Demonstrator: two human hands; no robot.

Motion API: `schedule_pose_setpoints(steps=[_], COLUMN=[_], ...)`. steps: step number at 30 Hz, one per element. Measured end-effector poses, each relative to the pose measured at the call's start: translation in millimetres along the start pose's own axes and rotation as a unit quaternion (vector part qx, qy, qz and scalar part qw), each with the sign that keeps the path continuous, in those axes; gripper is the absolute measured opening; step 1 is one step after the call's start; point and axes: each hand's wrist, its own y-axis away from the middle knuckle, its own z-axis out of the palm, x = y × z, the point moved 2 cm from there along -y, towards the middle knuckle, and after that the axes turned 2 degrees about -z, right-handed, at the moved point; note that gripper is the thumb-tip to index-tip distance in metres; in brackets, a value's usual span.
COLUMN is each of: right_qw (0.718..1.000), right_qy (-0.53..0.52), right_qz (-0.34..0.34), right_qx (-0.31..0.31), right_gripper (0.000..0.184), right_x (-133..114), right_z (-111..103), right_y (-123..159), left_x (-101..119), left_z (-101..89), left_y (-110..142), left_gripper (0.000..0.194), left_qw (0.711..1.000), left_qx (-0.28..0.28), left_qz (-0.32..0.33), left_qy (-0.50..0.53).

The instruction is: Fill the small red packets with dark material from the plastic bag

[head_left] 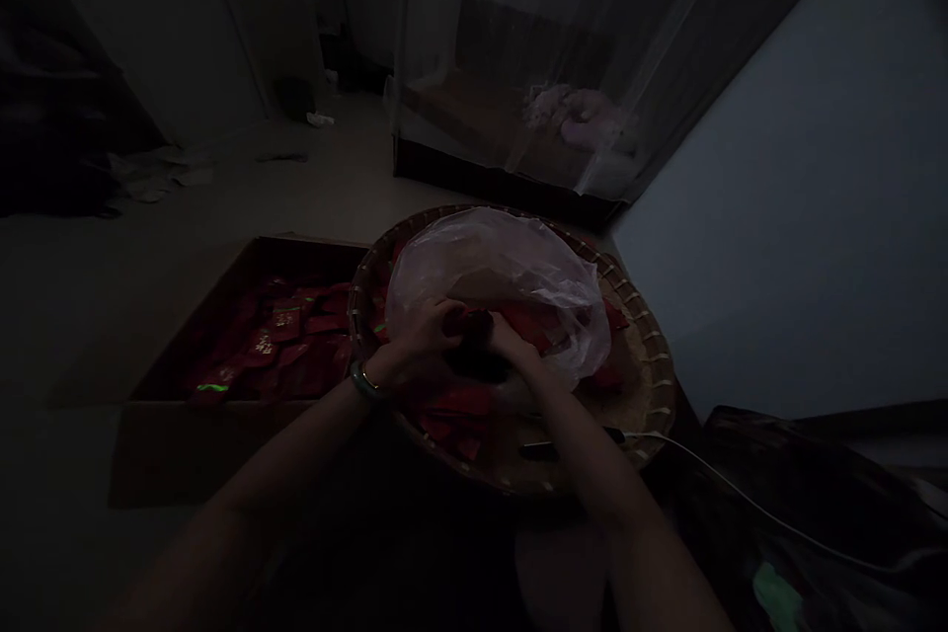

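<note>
Pale floor [244, 207] under a round woven bamboo tray [652, 385] and, just beside it, an open cardboard box [199, 444]

And look at that left wrist [374, 385]: a smooth, dark greenish bangle [358, 383] right beside a thin gold bracelet [365, 377]! The left forearm [281, 454] and right forearm [585, 444] are bare, while everything below fades into deep shadow, too dark to call!

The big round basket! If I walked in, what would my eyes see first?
Your eyes would probably go first to the wide woven basket in the middle, with a see-through plastic bag bunched on it and red packets inside. The left hand and right hand meet over the middle of the basket. To its left, a cardboard box holds more red packets.
</note>
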Motion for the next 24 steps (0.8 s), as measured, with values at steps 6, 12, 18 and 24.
schedule_pose_setpoints(steps=[6,12,18,24], right_qw=[1.000,0.999,0.997,0.992], right_qy=[0.025,0.030,-0.060,-0.101], right_qz=[-0.006,0.005,0.010,0.026], right_qx=[0.008,0.021,0.042,0.077], right_gripper=[0.016,0.016,0.031,0.026], right_x=[5,5,-2,-25], right_z=[2,-18,-41,-70], right_y=[5,17,42,59], left_x=[0,0,3,5], left_z=[0.4,-0.5,-2.6,-3.5], left_y=[0,1,2,2], left_gripper=[0.046,0.046,0.047,0.047], left_qw=[1.000,1.000,0.998,0.999], left_qx=[0.008,0.010,-0.003,-0.003], left_qz=[-0.016,-0.012,-0.029,-0.031], left_qy=[0.020,0.019,0.061,0.027])
